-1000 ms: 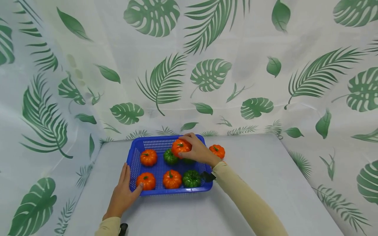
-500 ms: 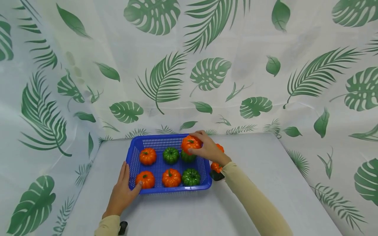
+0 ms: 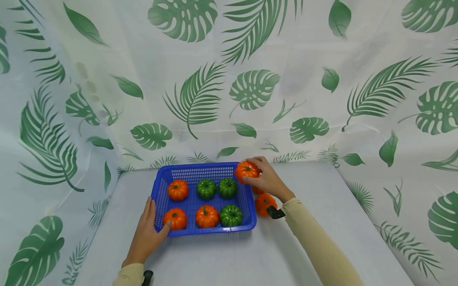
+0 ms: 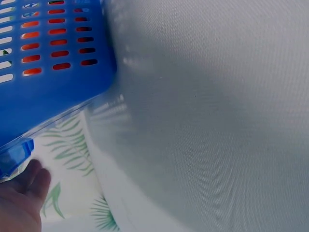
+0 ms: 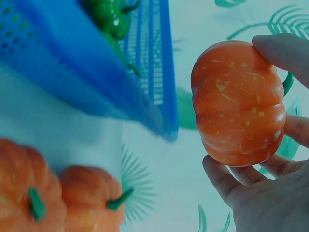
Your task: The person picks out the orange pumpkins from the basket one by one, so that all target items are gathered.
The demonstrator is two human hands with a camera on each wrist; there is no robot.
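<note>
My right hand (image 3: 266, 178) grips an orange toy pumpkin (image 3: 247, 171) at the right rim of a blue plastic basket (image 3: 205, 232). The right wrist view has this pumpkin (image 5: 239, 104) between thumb and fingertips, lifted beside the basket wall. My left hand (image 3: 146, 234) rests at the basket's front left corner, fingers straight along the outside and thumb over the rim. Inside the basket sit several pumpkins: orange ones such as the front middle one (image 3: 206, 216), and green ones such as the one at front right (image 3: 230, 215).
To the right of the basket an orange pumpkin (image 3: 265, 204) stands on the white table (image 3: 322, 222), with another partly hidden behind my right hand. A leaf-patterned sheet (image 3: 229, 99) rises behind and at the sides.
My right hand has carried the orange pumpkin rightward from over the basket's middle to its right rim, uncovering the green pumpkins beneath. The left hand has stayed at the corner.
</note>
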